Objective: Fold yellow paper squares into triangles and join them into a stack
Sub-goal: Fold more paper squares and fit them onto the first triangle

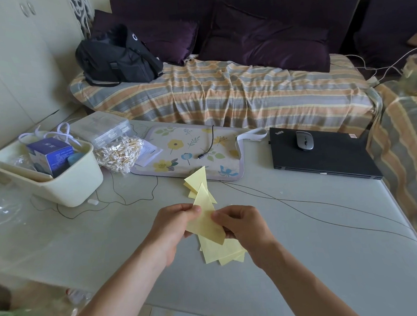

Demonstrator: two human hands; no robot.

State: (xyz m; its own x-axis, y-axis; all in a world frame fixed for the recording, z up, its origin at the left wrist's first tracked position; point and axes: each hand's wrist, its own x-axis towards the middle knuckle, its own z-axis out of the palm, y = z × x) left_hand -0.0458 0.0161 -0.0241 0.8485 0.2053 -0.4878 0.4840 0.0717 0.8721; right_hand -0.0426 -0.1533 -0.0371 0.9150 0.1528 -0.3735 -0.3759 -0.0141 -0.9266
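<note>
Above the grey counter (306, 237), the left hand (169, 231) and right hand (245, 225) each pinch a folded yellow paper triangle (205, 218) between thumb and fingers. More yellow paper pieces (224, 254) lie underneath; folded triangles (197, 183) rest beyond.

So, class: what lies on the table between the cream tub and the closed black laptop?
In the head view, a bag of cotton swabs and a floral mat lie between the tub and laptop.
</note>
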